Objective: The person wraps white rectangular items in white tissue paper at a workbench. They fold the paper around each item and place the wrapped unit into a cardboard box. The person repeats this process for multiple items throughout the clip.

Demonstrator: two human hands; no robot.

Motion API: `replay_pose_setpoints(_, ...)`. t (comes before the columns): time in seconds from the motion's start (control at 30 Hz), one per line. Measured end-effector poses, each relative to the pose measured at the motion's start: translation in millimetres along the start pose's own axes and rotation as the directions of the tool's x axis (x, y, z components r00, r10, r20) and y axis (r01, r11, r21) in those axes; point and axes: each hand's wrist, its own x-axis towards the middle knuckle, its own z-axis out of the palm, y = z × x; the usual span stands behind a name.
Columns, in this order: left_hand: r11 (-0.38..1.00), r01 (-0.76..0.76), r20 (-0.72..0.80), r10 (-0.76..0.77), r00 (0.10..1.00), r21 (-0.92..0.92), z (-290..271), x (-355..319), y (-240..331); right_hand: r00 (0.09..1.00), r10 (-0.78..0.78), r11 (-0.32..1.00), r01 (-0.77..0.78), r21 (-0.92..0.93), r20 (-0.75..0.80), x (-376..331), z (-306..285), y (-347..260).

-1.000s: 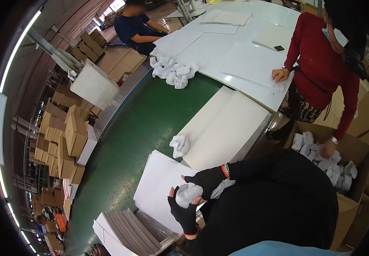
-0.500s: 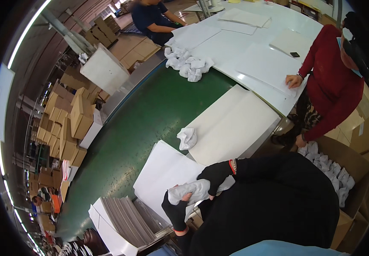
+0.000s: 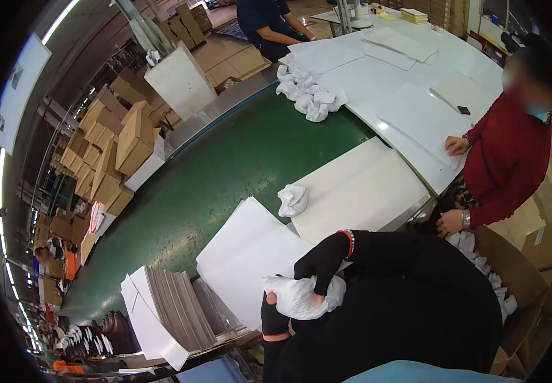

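Both my hands wear black gloves that leave the fingertips bare, and they are closed on one wad of crumpled white paper (image 3: 303,301). My right hand (image 3: 322,263) presses on it from above, with a red band and a beaded bracelet at the wrist. My left hand (image 3: 274,317) grips its left end, thumb on the near side. Just beyond lies a stack of white paper sheets (image 3: 244,252). Another crumpled paper wad (image 3: 292,200) rests at the edge of a large cream sheet pile (image 3: 365,182).
A green conveyor belt (image 3: 218,172) runs past, with more paper wads (image 3: 308,96) at its far end. Upright grey-edged sheets (image 3: 177,313) stand at the left. A person in red (image 3: 512,153) sits at the white table (image 3: 416,70), beside a carton (image 3: 512,274) of wads.
The paper wad has turned in my hands and looks rounder and more bunched up. The red-sleeved person's lower hand has moved up from the carton. The whole view has shifted slightly.
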Motion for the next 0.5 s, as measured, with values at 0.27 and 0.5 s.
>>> replay_pose_setpoints(0.27, 0.949, -0.233, -0.249, 0.283, 0.926, 0.212, 26, 22, 39, 0.448, -0.42, 0.887, 0.018, -0.462, -0.789, -2, -12, 21)
replay_pose_setpoints(0.5, 0.548, -0.303, -0.264, 0.726, 0.635, 0.779, 53, 36, 55, 0.541, -0.058, 0.897, 0.398, 0.195, -0.839, 21, 15, 31)
